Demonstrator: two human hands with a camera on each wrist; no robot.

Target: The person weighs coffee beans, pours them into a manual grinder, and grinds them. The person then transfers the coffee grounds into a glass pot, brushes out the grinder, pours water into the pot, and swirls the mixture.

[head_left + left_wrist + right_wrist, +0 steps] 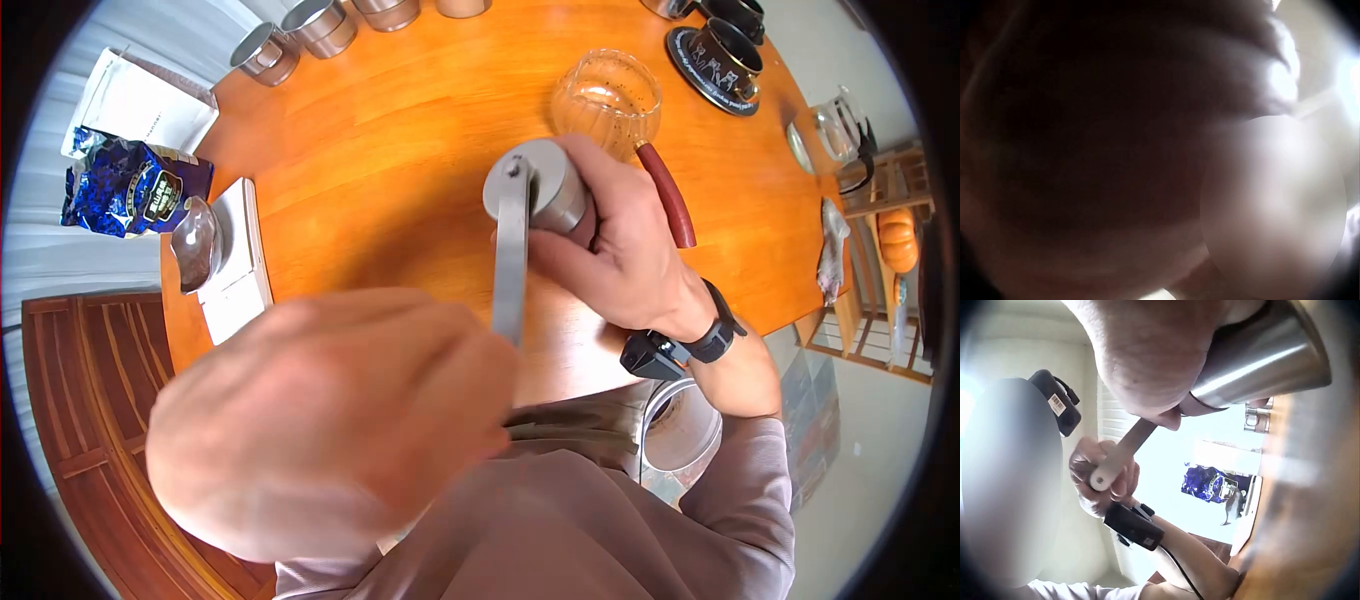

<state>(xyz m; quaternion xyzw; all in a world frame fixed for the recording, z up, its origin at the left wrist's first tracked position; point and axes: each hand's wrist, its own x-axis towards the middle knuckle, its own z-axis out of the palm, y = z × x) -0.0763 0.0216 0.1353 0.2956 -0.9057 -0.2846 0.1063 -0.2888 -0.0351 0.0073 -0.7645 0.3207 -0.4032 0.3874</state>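
Observation:
Silver hand coffee grinder [564, 190] is seen from above in the head view, over the wooden table. My right hand [630, 245] wraps round its body, thumb on the near side. From its lid the flat metal crank [511, 270] points toward me. My left hand [330, 420] is blurred and close to the head camera, at the crank's outer end. In the right wrist view, the left hand's fingers [1124, 486] curl round the handle under the crank tip, and the grinder's steel body [1266, 362] shows above the table. The left wrist view is mostly dark, blurred hand.
Just beyond the grinder stands a glass pot [605, 100] with a red-brown handle [665, 195]. At left lie a blue foil bag [125, 190], a white pouch [150, 110] and a clear dish [197, 250]. Metal cups [320, 28] line the far edge; a black cup [725, 60] sits right.

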